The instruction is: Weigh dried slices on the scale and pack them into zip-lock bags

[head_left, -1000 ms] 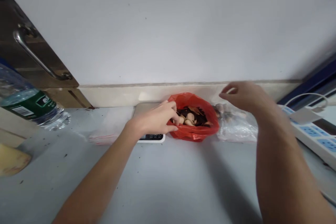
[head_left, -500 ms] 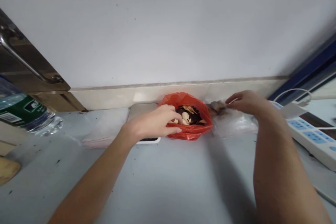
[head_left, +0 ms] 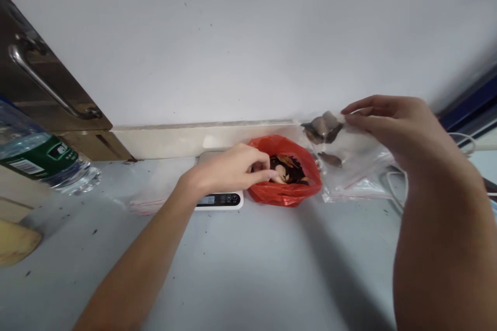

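An open red plastic bag full of brown and pale dried pieces sits on the grey counter by the back wall. My left hand reaches into its left side, fingers pinched among the pieces; what they grip is hidden. My right hand holds a clear zip bag by its upper edge, lifted above the counter to the right of the red bag. A few brown pieces lie inside the clear bag. A small digital scale sits just left of the red bag, partly under my left hand.
A water bottle with a green label lies at the left edge. More clear zip bags lie left of the scale. A white cable and a power strip edge show at the far right. A metal door handle is at upper left.
My right hand took hold of the clear bag and lifted it up off the counter. My left hand stayed in the red bag's opening.
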Available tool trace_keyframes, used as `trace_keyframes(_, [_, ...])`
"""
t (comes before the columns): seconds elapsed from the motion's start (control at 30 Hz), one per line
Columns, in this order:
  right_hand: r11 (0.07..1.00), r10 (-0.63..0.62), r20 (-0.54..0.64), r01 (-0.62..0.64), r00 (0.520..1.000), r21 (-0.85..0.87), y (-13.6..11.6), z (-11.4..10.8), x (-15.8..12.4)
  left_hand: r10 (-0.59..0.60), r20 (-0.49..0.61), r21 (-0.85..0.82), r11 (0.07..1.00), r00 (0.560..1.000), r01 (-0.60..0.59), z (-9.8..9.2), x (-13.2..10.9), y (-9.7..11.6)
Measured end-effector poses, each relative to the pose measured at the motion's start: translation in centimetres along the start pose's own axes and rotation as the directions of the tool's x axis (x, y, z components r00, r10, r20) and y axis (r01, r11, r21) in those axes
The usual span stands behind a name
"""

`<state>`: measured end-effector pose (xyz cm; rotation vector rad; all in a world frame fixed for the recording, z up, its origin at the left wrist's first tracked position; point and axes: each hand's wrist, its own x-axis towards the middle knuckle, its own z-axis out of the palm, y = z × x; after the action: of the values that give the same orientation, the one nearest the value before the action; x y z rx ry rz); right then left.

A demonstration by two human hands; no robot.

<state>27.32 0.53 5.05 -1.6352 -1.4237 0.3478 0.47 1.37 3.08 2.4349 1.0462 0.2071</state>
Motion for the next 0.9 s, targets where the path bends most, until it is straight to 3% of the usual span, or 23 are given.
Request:
trace_keyframes(0.1, [0.97,0.09,0.143,-0.12,0.986,0.211,-1.8,1.0,-0.6,-0.053,-0.147,-0.071,0.997,0.988,0.043,-0.3,-0.1,-0.1])
trace_keyframes(0.2, [0.942,-0.017,0.279,-0.078,0.96,0.326,-2.0,1.8,-0.5,-0.061,-0.307,-0.164,0.986,0.95,0.011,-0.4,0.0,-0.4])
trace_keyframes(0.3, [0.928,-0.087,0.399,-0.071,0.913,0.366,-1.6,2.5,-0.3,-0.104,-0.398,-0.27,0.963,0.912,-0.008,-0.3,0.2,-0.8])
trace_keyframes(0.4, [0.898,-0.119,0.542,-0.143,0.832,0.416,-1.6,3.6,-0.4,-0.061,-0.398,-0.36,0.928,0.915,-0.095,-0.2,0.4,-1.1])
trace_keyframes(0.53, [0.796,-0.113,0.658,-0.328,0.745,0.508,-2.0,5.2,-0.8,0.059,-0.427,-0.41,0.877,0.902,-0.252,-0.7,0.2,-1.4])
trace_keyframes(0.7, [0.696,-0.03,0.732,-0.511,0.681,0.504,-2.3,6.7,-1.2,0.223,-0.314,-0.419,0.84,0.923,-0.345,-1.7,-0.6,-1.8])
trace_keyframes(0.77, [0.699,-0.028,0.765,-0.535,0.643,0.475,-2.3,7.2,-1.2,0.2,-0.341,-0.4,0.853,0.919,-0.335,-1.8,-0.8,-2.1])
trace_keyframes(0.83, [0.75,-0.074,0.815,-0.507,0.574,0.425,-2.1,7.6,-1.1,0.141,-0.427,-0.381,0.868,0.893,-0.319,-1.8,-0.6,-2.4])
trace_keyframes(0.9, [0.775,-0.154,0.821,-0.448,0.55,0.445,-1.7,7.9,-0.9,0.091,-0.501,-0.359,0.883,0.861,-0.301,-1.9,-0.5,-2.7])
